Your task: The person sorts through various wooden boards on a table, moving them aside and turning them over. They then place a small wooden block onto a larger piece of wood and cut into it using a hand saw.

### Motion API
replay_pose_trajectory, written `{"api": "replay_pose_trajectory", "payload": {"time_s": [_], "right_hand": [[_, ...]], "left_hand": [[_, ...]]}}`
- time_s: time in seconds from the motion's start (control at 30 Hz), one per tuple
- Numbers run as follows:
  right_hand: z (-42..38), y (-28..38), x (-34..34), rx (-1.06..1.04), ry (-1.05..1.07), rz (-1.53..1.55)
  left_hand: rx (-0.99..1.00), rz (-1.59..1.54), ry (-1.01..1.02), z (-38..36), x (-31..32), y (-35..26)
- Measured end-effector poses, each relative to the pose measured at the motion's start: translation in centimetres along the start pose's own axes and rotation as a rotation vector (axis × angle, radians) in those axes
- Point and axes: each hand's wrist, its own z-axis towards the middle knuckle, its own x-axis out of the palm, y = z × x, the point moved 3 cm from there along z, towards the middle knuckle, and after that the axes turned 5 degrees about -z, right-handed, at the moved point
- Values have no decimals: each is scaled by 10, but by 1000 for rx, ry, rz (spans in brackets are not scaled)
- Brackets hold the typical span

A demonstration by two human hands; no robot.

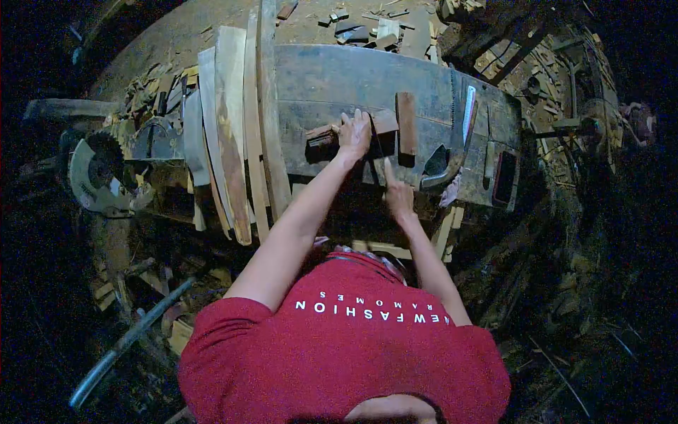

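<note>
My left hand (354,136) lies over a short wooden block (385,121), fingers stretched out and spread on top of it. My right hand (400,198) is closed around the pale handle of a tool with a narrow dark blade (376,138). The blade points away from me and crosses beside the block, just right of my left fingers. Left of that hand lies a dark, rough-edged piece of wood (322,143). A brown wooden block (406,124) stands a little to the right of the blade.
Long planks (233,120) lie across the left side of the dark workbench (332,71). A toothed circular blade (102,166) is at far left. On the right are a curved metal tool (441,177), a shiny metal strip (468,116) and a dark red-edged rectangular object (504,177).
</note>
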Motion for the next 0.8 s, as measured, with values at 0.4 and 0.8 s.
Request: {"api": "replay_pose_trajectory", "payload": {"time_s": [0.4,0.8], "right_hand": [[38,7,-6,21,-27,72],[95,5,8,-66,-114,124]], "left_hand": [[48,-28,-207,-12,3,3],[-11,-27,-30,0,-9,-1]]}}
